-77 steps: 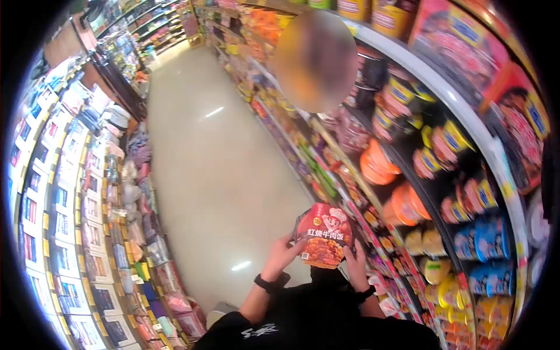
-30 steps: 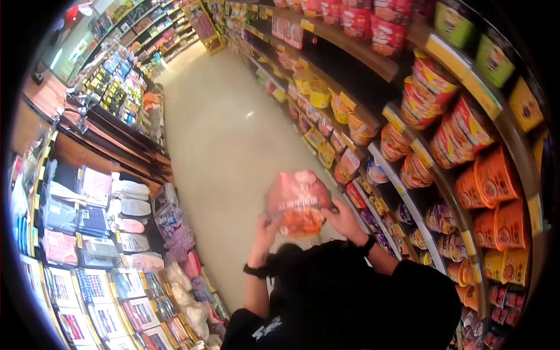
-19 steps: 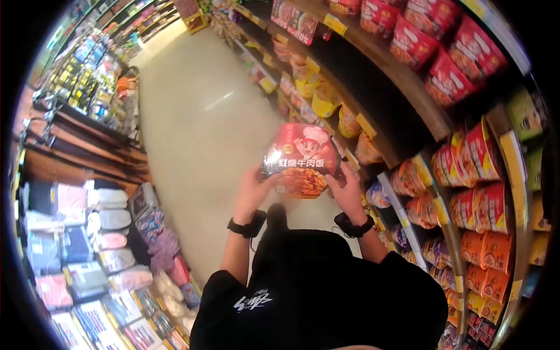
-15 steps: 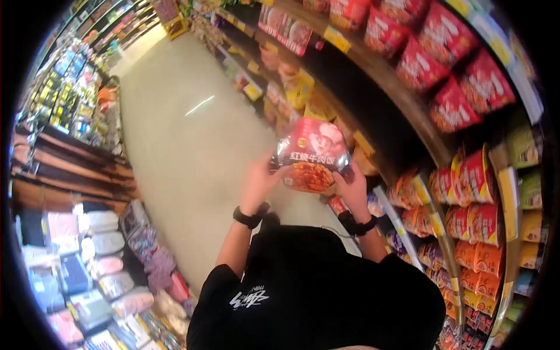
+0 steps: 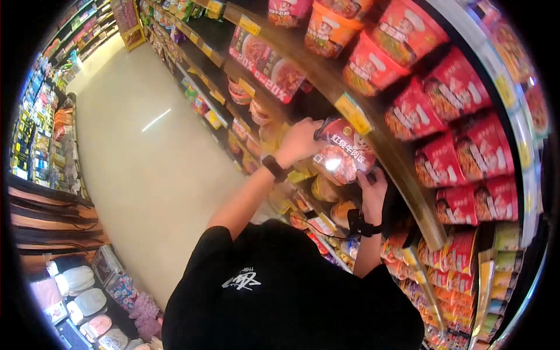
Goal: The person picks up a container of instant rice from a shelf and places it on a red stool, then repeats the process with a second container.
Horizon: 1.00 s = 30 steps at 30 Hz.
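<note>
Between my hands is a dark red, shiny packaged beef rice meal (image 5: 344,153) with white Chinese lettering and a food picture. My left hand (image 5: 300,140) grips its left edge, fingers curled around the side. At its lower right corner, my right hand (image 5: 373,188) holds on with the thumb on the front; the other fingers are partly hidden. The package is tilted at the opening of a shelf, under a brown shelf edge (image 5: 402,169) with a yellow price tag (image 5: 352,114).
Red noodle tubs (image 5: 455,157) are stacked on the shelf to the right, with an orange tub (image 5: 329,29) above. A red promotional sign (image 5: 265,64) hangs from a shelf edge. The aisle floor (image 5: 146,151) runs along the left, past folded textiles (image 5: 87,297).
Both hands have carried the rice meal rightward from over the aisle to the shelf opening. The view has turned, showing more of the right-hand shelves.
</note>
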Each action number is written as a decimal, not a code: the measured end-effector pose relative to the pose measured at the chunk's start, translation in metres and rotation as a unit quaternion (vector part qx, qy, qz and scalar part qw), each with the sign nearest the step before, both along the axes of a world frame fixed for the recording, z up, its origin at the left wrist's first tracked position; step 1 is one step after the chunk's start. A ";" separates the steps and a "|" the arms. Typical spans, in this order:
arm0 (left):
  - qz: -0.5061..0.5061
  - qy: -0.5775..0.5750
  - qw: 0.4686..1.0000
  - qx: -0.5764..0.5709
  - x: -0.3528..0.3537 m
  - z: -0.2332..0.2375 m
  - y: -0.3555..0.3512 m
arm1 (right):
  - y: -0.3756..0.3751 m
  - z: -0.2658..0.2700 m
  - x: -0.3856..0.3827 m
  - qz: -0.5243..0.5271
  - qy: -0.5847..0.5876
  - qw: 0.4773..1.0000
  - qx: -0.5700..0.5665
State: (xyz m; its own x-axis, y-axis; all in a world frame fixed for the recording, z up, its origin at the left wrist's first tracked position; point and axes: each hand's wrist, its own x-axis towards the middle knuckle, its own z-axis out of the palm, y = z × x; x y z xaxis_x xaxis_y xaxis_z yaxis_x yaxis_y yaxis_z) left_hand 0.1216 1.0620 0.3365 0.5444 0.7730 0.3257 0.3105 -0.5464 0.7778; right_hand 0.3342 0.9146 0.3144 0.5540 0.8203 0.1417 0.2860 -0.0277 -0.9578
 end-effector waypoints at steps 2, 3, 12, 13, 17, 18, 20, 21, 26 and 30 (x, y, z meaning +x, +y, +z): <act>0.002 0.003 1.000 0.007 0.009 -0.005 0.021 | 0.016 0.015 -0.012 0.003 -0.024 0.999 0.039; 0.005 -0.025 1.000 0.004 0.014 -0.007 0.033 | 0.026 0.005 -0.001 0.001 0.038 0.999 0.018; -0.103 -0.005 0.995 -0.005 0.054 -0.049 0.133 | 0.112 -0.087 0.087 -0.031 -0.300 0.950 -0.077; -0.129 -0.024 0.991 0.008 0.063 -0.059 0.144 | 0.118 -0.098 0.095 -0.034 -0.380 0.916 -0.126; -0.143 -0.094 0.984 -0.054 0.081 -0.082 0.166 | 0.134 -0.078 0.075 -0.072 -0.466 0.848 -0.241; -0.146 -0.121 0.981 -0.037 0.084 -0.082 0.173 | 0.145 -0.074 0.068 -0.086 -0.472 0.850 -0.216; -0.155 -0.170 0.973 -0.008 0.091 -0.089 0.178 | 0.150 -0.069 0.058 -0.104 -0.473 0.865 -0.135; -0.204 -0.139 0.964 -0.097 0.114 -0.119 0.190 | 0.150 -0.067 0.056 -0.108 -0.466 0.867 -0.136; -0.081 -0.131 0.987 0.047 0.148 -0.155 0.173 | 0.151 -0.058 0.044 -0.136 -0.460 0.865 -0.148; -0.216 -0.093 0.971 -0.029 0.102 -0.110 0.150 | 0.154 -0.054 0.032 -0.145 -0.479 0.855 -0.136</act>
